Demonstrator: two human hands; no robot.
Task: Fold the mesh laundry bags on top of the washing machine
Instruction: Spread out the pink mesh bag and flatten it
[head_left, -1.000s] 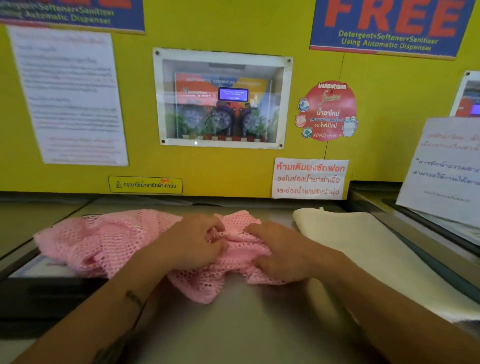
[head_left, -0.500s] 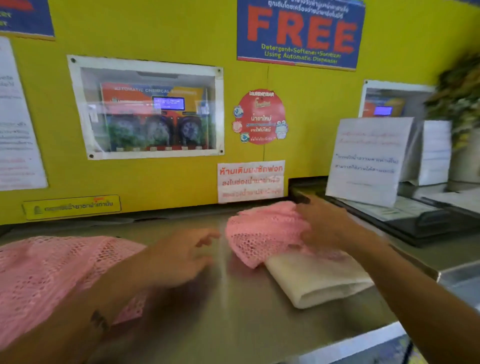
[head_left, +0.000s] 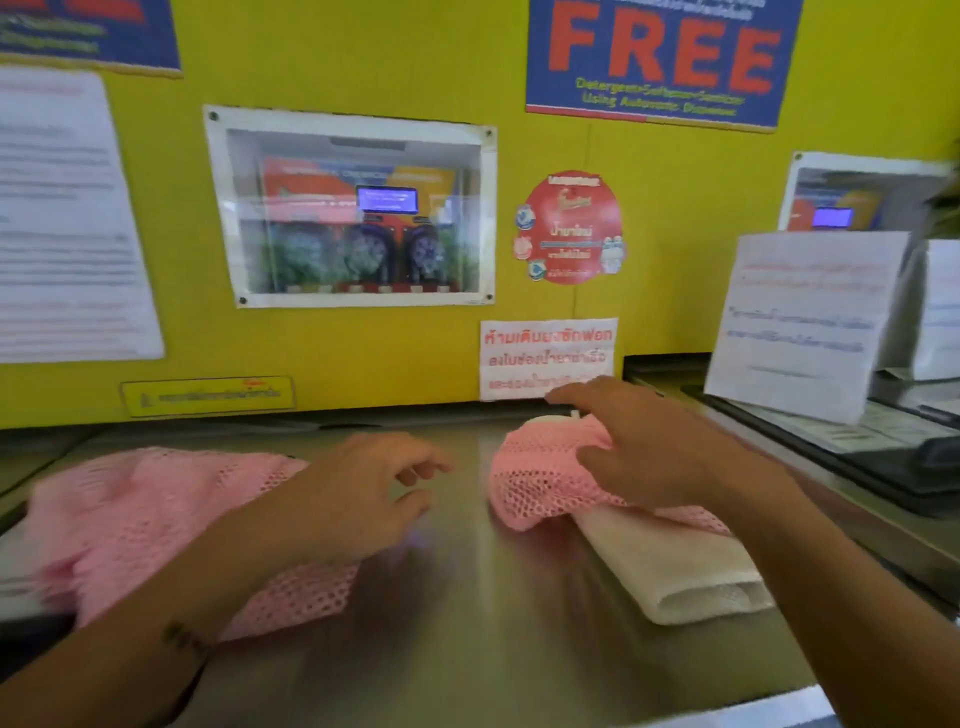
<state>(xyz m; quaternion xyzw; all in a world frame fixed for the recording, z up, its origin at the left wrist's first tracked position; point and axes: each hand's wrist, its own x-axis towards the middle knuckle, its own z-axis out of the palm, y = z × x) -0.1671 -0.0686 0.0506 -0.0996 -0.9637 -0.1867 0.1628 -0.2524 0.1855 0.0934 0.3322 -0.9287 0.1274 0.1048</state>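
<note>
A folded pink mesh bag (head_left: 540, 473) lies on a folded cream mesh bag (head_left: 670, 566) at the right of the steel washing machine top (head_left: 467, 623). My right hand (head_left: 649, 452) rests flat on the folded pink bag, fingers spread, gripping nothing. A second pink mesh bag (head_left: 140, 525), loose and rumpled, lies at the left. My left hand (head_left: 363, 499) hovers just over its right edge with fingers apart and holds nothing.
A yellow wall panel (head_left: 363, 353) with a windowed dispenser box (head_left: 353, 208) and stickers closes the back. At the right, a white paper sign (head_left: 800, 322) stands on a neighbouring machine's dark control panel (head_left: 883, 457). The front edge of the top runs close below my arms.
Both hands let go of the folded pink bag after my right hand set it on the cream bag. My left hand swung left toward the loose pink bag. The view panned right.
</note>
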